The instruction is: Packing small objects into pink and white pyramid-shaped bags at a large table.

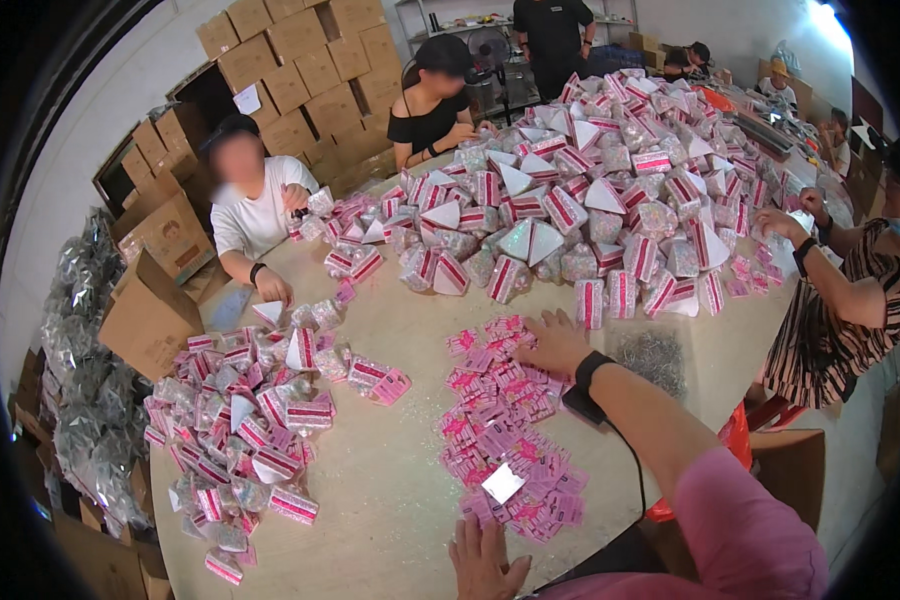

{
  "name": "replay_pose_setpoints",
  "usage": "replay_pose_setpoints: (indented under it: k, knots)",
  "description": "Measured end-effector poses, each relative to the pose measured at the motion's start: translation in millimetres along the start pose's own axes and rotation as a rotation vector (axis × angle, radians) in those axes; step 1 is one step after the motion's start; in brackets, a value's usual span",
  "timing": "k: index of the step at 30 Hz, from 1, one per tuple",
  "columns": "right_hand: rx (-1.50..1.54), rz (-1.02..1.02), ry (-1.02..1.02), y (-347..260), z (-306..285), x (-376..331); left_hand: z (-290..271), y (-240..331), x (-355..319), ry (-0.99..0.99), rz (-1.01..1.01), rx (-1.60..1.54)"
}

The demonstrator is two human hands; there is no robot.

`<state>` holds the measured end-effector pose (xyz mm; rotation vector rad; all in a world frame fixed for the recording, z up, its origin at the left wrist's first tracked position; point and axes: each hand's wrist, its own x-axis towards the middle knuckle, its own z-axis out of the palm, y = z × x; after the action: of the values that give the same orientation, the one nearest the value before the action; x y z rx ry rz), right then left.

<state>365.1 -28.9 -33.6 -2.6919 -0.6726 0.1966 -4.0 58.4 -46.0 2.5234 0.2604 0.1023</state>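
A long spread of small pink printed cards [495,440] lies on the pale table in front of me. My right hand [555,343] rests over the far end of the cards, palm down with its fingers spread, and grips nothing I can see. Below the near end of the spread, my left hand [484,562] lies flat, fingers apart, its tips by the lowest cards. One white card [503,484] stands out among the pink ones. Beside my right wrist sits a heap of small metal pieces [650,362], too fine to make out singly.
A large mound of clear bags with pink-and-white labels [570,200] covers the far table. Another pile of tagged bags [240,430] is at left. Under my right forearm is a black object [583,404] with a cable. Co-workers sit around; cardboard boxes [150,318] stand left.
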Motion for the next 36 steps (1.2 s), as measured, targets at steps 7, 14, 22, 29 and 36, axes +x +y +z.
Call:
replay_pose_setpoints:
  k: [7,14,22,29,36]
  knots:
    - [0.072,-0.087,-0.146,-22,-2,-71,-1,-5,2,0.011,-0.024,-0.143]
    - [-0.052,-0.218,-0.171,-56,-29,-24,2,-10,3,0.043,0.036,-0.114]
    - [-0.147,-0.300,-0.151,-89,23,39,1,-8,4,0.024,0.006,-0.067]
    - [-0.069,-0.233,-0.261,-72,26,3,4,-9,5,0.048,0.035,-0.057]
    - [0.161,-0.421,-0.249,-47,9,-46,4,-6,-2,0.051,0.041,-0.042]
